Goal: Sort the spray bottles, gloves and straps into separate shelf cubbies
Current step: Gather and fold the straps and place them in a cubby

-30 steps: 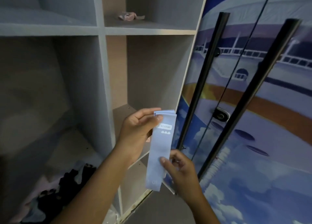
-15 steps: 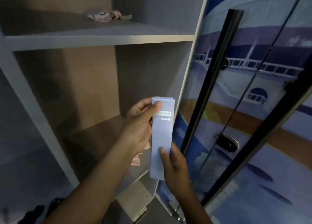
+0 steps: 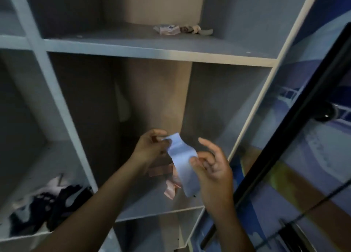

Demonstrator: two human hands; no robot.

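Observation:
A flat light-blue strap (image 3: 182,162) hangs bent inside the middle cubby (image 3: 218,107) of the grey shelf. My left hand (image 3: 150,149) pinches its upper end. My right hand (image 3: 212,168) holds its middle between thumb and forefinger, the other fingers spread. Beneath the strap, pink straps (image 3: 171,185) lie on that cubby's floor. Black and pale gloves (image 3: 47,206) are piled in the cubby to the left. No spray bottle is in view.
The cubby above holds small crumpled pinkish items (image 3: 178,30). A sliding door (image 3: 313,156) with a blue printed scene and black rails stands close on the right. Another cubby (image 3: 161,230) opens below.
Both hands have carried the blue strap from in front of the shelf edge into the middle cubby. It was flat and upright, now it is bent, and my right hand has shifted up it.

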